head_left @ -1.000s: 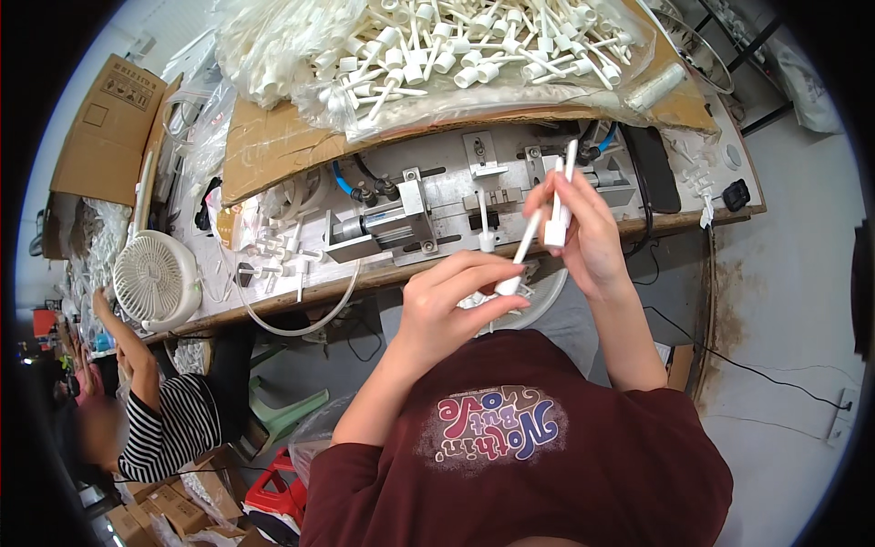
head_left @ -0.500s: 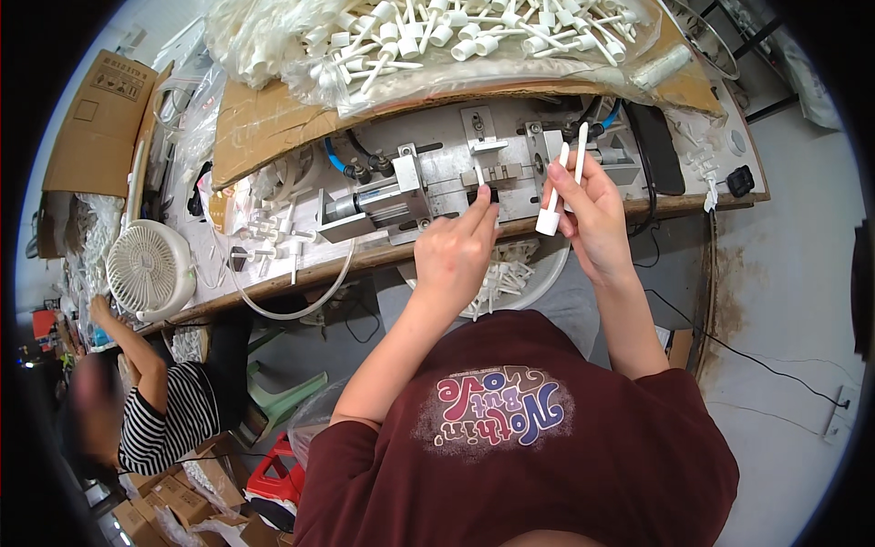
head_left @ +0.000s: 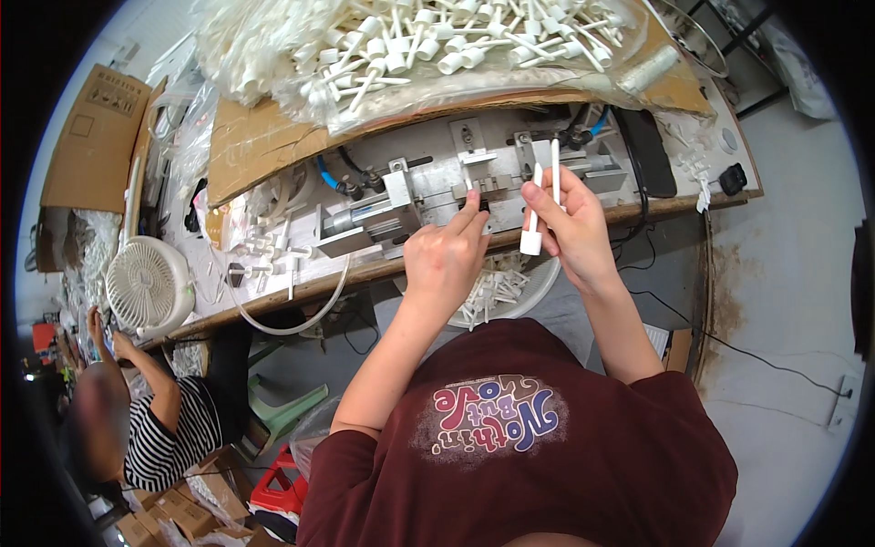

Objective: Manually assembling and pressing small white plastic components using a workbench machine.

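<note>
My right hand (head_left: 583,232) is closed on two white plastic sticks. One capped stick (head_left: 530,241) points its wide cap down toward me, and the other, a slim stick (head_left: 556,169), stands up between the fingers. My left hand (head_left: 445,255) reaches forward with its index finger stretched out and the other fingers partly bent. That fingertip touches the near end of a thin white stick (head_left: 470,180) at the small metal holder (head_left: 492,189) in the middle of the bench fixture. My left thumb is hidden.
A metal cylinder unit (head_left: 378,214) flanks the holder on the left. A cardboard sheet (head_left: 264,150) bears a heap of white capped sticks (head_left: 456,41) behind. Below the table edge stands a tub (head_left: 544,290) of white pieces. A white fan (head_left: 150,284) and another person in stripes (head_left: 173,433) are at left.
The view has shifted slightly. My right hand has come a little nearer to the holder, still gripping both sticks. My left finger stays at the holder. The other person's hands have moved.
</note>
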{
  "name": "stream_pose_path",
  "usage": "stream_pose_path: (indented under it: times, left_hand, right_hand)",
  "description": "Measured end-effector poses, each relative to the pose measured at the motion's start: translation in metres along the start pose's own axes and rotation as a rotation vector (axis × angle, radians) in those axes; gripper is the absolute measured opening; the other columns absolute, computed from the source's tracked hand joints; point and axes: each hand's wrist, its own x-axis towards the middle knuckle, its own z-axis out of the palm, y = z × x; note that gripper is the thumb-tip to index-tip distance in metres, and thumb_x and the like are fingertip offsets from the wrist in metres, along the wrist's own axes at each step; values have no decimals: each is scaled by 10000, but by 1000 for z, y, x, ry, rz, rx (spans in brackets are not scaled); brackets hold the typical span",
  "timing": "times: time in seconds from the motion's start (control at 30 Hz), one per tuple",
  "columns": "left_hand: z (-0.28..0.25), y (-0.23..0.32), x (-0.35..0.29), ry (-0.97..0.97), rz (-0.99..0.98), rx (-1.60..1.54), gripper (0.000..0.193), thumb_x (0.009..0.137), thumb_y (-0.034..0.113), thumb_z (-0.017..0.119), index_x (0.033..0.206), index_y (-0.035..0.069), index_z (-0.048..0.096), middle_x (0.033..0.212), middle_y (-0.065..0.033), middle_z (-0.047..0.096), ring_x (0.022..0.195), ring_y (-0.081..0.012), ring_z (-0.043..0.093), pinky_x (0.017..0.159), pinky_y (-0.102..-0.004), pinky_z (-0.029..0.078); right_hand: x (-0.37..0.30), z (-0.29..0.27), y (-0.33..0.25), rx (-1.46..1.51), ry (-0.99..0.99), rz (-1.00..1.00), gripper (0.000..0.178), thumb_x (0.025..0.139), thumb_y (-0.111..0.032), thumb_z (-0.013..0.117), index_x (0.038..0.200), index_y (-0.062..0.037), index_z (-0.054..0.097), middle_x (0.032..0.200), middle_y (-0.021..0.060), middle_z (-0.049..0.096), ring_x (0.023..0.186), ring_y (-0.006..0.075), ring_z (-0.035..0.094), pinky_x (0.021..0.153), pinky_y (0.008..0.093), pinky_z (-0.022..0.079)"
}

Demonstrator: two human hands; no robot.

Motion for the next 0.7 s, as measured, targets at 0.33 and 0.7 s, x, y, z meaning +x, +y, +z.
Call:
stream_pose_path:
  times: [0.33,0.7]
  left_hand:
    - [-24,24,2,116,126,-428,423,736,95,807,1142,40,703,1122,-97,701,850,-231,709,691,-321,570]
    - [-21,18,-9,120,-96,-276,293,732,58,815,1012,57,728,1019,-62,693,693,-167,674,596,-283,547]
  right_hand:
    - [-4,3,10,46,-22,30,180,1009,-228,605,994,-64,531,685,-13,583,432,3,415,376,160,301]
    - [-3,1,14,11,-45,-29,260,1081,-272,430,1024,-47,549,630,-27,475,476,22,352,433,177,270]
